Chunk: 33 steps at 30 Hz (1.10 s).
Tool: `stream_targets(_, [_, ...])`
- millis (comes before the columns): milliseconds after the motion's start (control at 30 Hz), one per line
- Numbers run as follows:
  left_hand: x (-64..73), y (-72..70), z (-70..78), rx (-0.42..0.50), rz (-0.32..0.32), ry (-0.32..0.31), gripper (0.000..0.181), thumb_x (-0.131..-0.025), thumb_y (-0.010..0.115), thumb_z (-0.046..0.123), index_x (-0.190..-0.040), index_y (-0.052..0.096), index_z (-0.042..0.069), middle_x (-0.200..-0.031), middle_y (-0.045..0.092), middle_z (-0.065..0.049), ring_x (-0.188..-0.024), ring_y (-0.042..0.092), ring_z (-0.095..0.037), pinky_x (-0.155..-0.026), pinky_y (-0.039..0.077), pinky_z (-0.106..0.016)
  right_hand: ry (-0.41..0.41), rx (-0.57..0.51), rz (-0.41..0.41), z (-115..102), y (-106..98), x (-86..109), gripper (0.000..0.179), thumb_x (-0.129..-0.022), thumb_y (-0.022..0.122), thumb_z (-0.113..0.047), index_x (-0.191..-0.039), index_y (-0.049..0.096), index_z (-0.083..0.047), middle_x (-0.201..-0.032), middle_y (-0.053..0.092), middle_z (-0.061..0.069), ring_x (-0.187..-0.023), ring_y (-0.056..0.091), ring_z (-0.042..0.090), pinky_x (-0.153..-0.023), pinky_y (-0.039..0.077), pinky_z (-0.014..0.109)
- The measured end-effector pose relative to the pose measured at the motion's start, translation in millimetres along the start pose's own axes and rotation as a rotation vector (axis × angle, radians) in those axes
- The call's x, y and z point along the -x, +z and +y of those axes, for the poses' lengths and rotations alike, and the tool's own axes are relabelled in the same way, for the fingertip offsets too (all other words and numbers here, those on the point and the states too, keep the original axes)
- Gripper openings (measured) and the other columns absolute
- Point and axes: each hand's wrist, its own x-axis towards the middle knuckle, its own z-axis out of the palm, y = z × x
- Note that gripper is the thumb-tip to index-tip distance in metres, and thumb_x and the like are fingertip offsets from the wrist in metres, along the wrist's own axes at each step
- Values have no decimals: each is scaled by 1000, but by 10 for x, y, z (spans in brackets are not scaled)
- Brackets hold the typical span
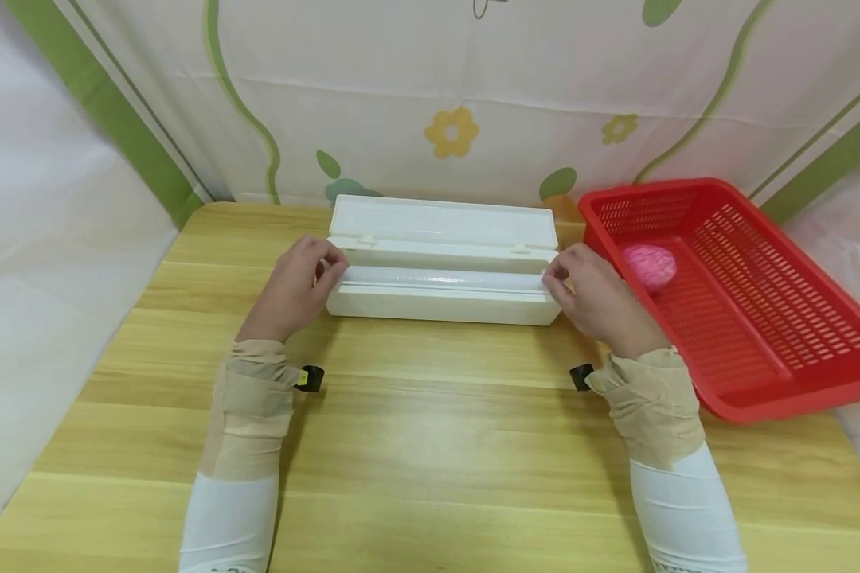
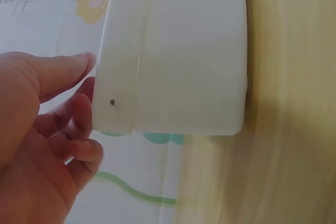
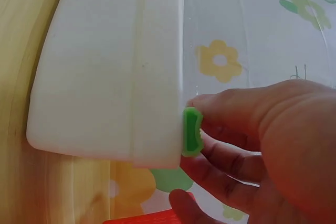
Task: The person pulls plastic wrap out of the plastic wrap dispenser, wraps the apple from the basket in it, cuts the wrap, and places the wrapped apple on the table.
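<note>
A long white dispenser box [image 1: 442, 308] lies on the table with its hinged lid [image 1: 442, 221] raised at the back. Inside runs a roll of glossy clear plastic wrap [image 1: 444, 278]. At the box's left end, my left hand [image 1: 294, 288] pinches the wrap's edge between thumb and forefinger; the film is hard to see there. My right hand [image 1: 602, 298] pinches it likewise at the right end. A small green slider [image 3: 192, 132] sits on the box's top edge, against the right fingers in the right wrist view.
To the right stands a red perforated basket [image 1: 767, 398] holding a round, mottled pink thing [image 1: 649, 267]. Behind the wooden table [image 1: 430, 454] hangs a flower-patterned curtain [image 1: 373, 119], close to the raised lid.
</note>
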Motion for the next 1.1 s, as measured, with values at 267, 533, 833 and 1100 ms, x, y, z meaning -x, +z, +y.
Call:
stream_targets(267, [-35,58,22,11,85,24,16,-109,54,6,-110,66,-5,-110,67,-21,-101,63,-35,-86,54,-47,-35,0,106,27,40,-32,12,-101,68,-8,-108,68,2,-108,67,20,-92,63,33,-82,59,49])
stream_targets(533, [-40,91,43,64,142,-6,17,-108,57,8,-109,70,-3,-103,71,-17,-92,66,-29,-83,57,-41,22,-37,143,37,60,-50,11,-100,71,-11,-107,72,-3,-100,73,16,-85,63,28,-75,56,39])
stream_targets(833, [-47,126,12,93,175,22,6,-96,67,3,-99,71,-1,-101,72,-15,-91,71,-28,-88,62,-43,41,-113,176,50,84,-72,14,-98,74,-12,-109,74,-4,-102,76,15,-90,70,29,-83,62,47])
stream_targets(1100, [-50,136,16,66,199,49,5,-100,68,1,-98,72,-2,-98,72,-17,-89,69,-29,-83,59,-42,-37,-151,237,75,130,-71,27,-93,79,-5,-118,73,2,-106,74,19,-93,73,32,-86,64,53])
